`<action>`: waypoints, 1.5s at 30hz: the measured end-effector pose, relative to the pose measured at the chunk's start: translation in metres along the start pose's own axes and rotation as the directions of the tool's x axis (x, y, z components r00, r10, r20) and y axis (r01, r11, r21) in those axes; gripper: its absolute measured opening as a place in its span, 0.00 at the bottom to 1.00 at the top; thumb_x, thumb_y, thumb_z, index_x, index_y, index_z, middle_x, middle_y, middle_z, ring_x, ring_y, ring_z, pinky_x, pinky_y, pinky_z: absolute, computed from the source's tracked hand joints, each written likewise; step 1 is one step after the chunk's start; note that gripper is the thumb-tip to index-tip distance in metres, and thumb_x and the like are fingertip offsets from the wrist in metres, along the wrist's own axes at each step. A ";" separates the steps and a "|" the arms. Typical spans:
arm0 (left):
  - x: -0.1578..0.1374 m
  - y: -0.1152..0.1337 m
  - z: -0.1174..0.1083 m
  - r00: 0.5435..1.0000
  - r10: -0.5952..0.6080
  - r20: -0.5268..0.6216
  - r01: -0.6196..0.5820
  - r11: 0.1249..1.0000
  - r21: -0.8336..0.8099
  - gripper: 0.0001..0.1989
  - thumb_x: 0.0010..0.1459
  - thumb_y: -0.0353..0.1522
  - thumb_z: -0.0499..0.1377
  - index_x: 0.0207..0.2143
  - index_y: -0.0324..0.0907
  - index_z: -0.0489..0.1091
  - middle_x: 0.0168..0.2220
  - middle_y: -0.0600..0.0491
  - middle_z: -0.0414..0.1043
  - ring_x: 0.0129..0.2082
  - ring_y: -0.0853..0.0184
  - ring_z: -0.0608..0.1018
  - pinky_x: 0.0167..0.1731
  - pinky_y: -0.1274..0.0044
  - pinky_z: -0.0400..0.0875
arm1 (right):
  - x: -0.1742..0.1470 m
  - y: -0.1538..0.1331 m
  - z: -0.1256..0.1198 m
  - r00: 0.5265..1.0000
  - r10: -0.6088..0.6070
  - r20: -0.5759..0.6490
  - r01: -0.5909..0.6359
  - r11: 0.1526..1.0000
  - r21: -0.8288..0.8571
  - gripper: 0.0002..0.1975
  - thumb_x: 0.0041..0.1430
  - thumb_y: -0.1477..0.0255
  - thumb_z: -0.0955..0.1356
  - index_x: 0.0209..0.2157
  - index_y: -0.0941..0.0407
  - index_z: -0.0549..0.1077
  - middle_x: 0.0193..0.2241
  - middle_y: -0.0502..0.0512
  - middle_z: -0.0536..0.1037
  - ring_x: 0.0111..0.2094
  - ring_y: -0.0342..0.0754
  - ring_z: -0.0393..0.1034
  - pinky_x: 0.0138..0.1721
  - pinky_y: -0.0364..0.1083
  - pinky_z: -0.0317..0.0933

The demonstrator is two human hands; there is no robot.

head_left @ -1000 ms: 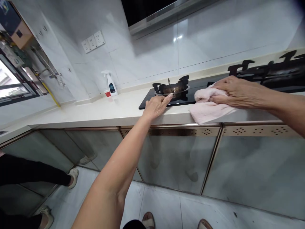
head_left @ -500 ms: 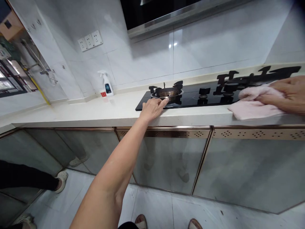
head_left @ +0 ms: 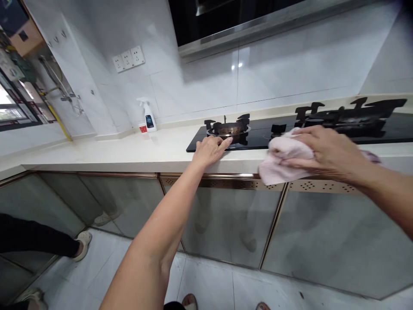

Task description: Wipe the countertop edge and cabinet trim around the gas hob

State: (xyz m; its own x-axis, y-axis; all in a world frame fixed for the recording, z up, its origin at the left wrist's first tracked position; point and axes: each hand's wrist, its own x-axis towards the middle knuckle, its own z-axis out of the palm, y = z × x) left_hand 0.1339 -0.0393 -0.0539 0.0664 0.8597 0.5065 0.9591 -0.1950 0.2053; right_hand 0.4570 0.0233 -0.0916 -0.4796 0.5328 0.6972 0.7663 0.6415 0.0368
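Observation:
A pale pink cloth [head_left: 284, 157] is bunched in my right hand [head_left: 329, 153], its lower corner hanging over the counter's front edge, close to the stove's knob [head_left: 278, 128]. My left hand [head_left: 211, 150] lies with its fingers stretched out on the front left edge of the black gas stove [head_left: 258, 140], just in front of the left burner [head_left: 230, 128]. The right burner [head_left: 351, 116] stands behind my right hand, which hides part of the stove's front.
A white spray bottle [head_left: 149, 118] stands on the pale counter [head_left: 129, 150] beside a small red and white item [head_left: 143, 128]. Above hangs a dark range hood [head_left: 232, 21]. Another person's leg [head_left: 35, 237] is at the lower left, near the cabinets [head_left: 112, 202].
My right hand has moved left along the counter's front with the cloth, from the right end toward the knob. My left hand stays in place on the stove edge. The view has shifted slightly.

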 end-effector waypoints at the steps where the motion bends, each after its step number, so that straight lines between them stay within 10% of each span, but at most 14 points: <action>1: -0.001 0.001 -0.001 1.000 -0.004 0.001 0.004 1.000 0.005 0.33 0.68 0.55 0.41 0.43 0.45 0.79 0.48 0.46 0.77 0.53 0.53 0.74 0.57 0.58 0.64 | 0.006 -0.020 0.001 0.999 -0.044 0.014 0.044 0.999 -0.029 0.35 0.55 0.43 0.66 0.55 0.52 0.76 0.58 0.65 0.71 0.50 0.65 0.69 0.46 0.63 0.65; 9: -0.002 0.001 -0.005 1.000 -0.011 0.014 0.010 0.999 0.030 0.33 0.70 0.54 0.39 0.43 0.45 0.78 0.46 0.47 0.79 0.50 0.57 0.76 0.53 0.64 0.67 | 0.051 -0.132 0.021 0.971 -0.218 0.097 0.224 0.973 -0.060 0.33 0.54 0.51 0.71 0.58 0.52 0.71 0.57 0.66 0.71 0.50 0.66 0.66 0.46 0.61 0.62; 24: -0.006 0.004 -0.001 1.000 0.012 -0.018 -0.011 0.999 0.040 0.33 0.70 0.53 0.40 0.43 0.43 0.78 0.48 0.45 0.77 0.51 0.55 0.76 0.55 0.61 0.63 | 0.014 -0.004 0.008 0.972 -0.195 0.130 0.188 0.980 0.063 0.32 0.51 0.55 0.69 0.56 0.51 0.72 0.60 0.68 0.69 0.62 0.66 0.61 0.56 0.62 0.63; 33: -0.024 0.009 -0.010 0.989 0.127 -0.077 -0.100 0.954 0.281 0.26 0.72 0.45 0.45 0.43 0.43 0.78 0.46 0.44 0.78 0.51 0.56 0.75 0.52 0.65 0.63 | 0.057 -0.094 0.014 0.964 -0.125 0.235 0.113 0.992 0.063 0.30 0.62 0.48 0.60 0.59 0.48 0.71 0.61 0.64 0.68 0.55 0.67 0.66 0.52 0.66 0.63; 45: -0.057 -0.120 -0.076 0.975 -0.222 -0.033 0.223 0.945 0.238 0.27 0.66 0.48 0.46 0.40 0.42 0.80 0.45 0.44 0.81 0.44 0.57 0.78 0.46 0.68 0.70 | 0.098 -0.126 0.044 0.967 -0.100 0.235 0.085 0.994 0.075 0.33 0.63 0.43 0.56 0.54 0.49 0.73 0.55 0.66 0.71 0.52 0.69 0.65 0.48 0.67 0.63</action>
State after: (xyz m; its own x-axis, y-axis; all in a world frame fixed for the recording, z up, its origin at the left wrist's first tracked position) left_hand -0.0056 -0.1014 -0.0437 -0.1572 0.8653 0.4759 0.9869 0.1200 0.1077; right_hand 0.2948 0.0194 -0.0595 -0.6408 0.5807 0.5021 0.6888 0.7237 0.0420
